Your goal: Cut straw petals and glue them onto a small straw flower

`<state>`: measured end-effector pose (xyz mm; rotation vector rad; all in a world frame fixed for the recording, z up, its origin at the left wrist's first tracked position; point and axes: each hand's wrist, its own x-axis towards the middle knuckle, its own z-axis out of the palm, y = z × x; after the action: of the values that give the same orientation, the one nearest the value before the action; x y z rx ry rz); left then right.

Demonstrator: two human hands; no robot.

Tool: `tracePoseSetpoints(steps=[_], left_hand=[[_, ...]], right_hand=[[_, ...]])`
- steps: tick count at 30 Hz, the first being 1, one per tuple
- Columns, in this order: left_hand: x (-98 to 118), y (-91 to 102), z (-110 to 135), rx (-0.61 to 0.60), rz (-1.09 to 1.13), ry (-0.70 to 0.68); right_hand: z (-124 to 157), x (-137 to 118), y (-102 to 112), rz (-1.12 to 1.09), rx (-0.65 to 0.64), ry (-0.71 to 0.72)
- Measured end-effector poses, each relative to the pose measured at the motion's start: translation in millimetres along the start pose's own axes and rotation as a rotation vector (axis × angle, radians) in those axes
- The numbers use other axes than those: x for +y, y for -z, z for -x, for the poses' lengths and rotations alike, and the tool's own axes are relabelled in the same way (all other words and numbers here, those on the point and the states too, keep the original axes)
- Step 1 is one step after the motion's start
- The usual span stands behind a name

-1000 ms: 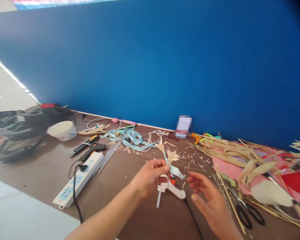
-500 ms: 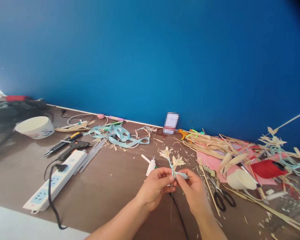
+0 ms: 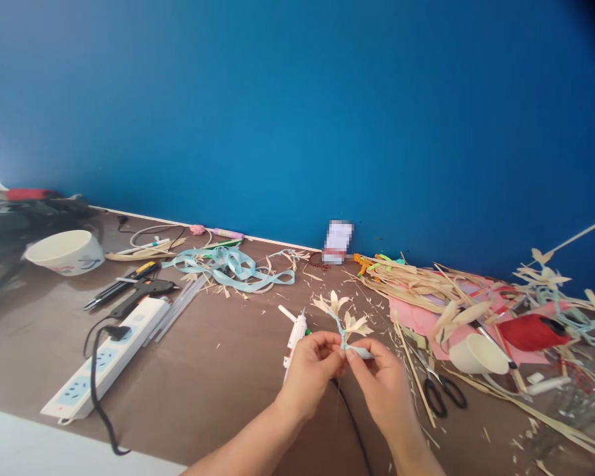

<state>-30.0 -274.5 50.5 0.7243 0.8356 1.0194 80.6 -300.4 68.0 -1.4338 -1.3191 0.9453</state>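
Observation:
Between both hands stands a small straw flower stem point(image 3: 341, 327), with two pale blossoms and light-blue ribbon wrapped round its upper part. My left hand point(image 3: 313, 370) is closed in a pinch on the stem. Thumb and finger of my right hand point(image 3: 379, 377) are pressed together on the light-blue ribbon point(image 3: 361, 352), right beside the stem. A thin wire tail hangs faintly below the fingers. Just behind my left hand lies a white glue gun point(image 3: 296, 334), partly hidden by that hand.
A white power strip point(image 3: 106, 360), black glue gun point(image 3: 143, 294), utility knife point(image 3: 121, 285), white bowl point(image 3: 65, 254) and loose blue ribbon point(image 3: 238, 268) lie left. Right are scissors point(image 3: 441, 387), straw strips point(image 3: 421, 284), a white cup point(image 3: 478, 354) and a red object point(image 3: 533, 332). A blue wall point(image 3: 297, 119) stands behind.
Both hands keep their pinch on the stem and ribbon. The blossoms have turned slightly, and more of the white glue gun shows. The view has shifted a little.

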Motion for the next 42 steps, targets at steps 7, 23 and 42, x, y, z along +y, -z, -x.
tracePoseSetpoints(steps=[7, 23, 42], left_hand=[[-0.8, -1.9, -4.9, 0.053, -0.303, -0.154], [-8.9, -6.2, -3.0, -0.043, -1.014, -0.623], [-8.3, -11.5, -6.9, -0.083, -0.278, -0.048]], right_hand=[[0.4, 4.0, -0.1, 0.084, 0.078, 0.007], [2.3, 31.2, -14.2, 0.106, 0.379, -0.065], [7.4, 41.9, -10.6, -0.208, 0.452, -0.052]])
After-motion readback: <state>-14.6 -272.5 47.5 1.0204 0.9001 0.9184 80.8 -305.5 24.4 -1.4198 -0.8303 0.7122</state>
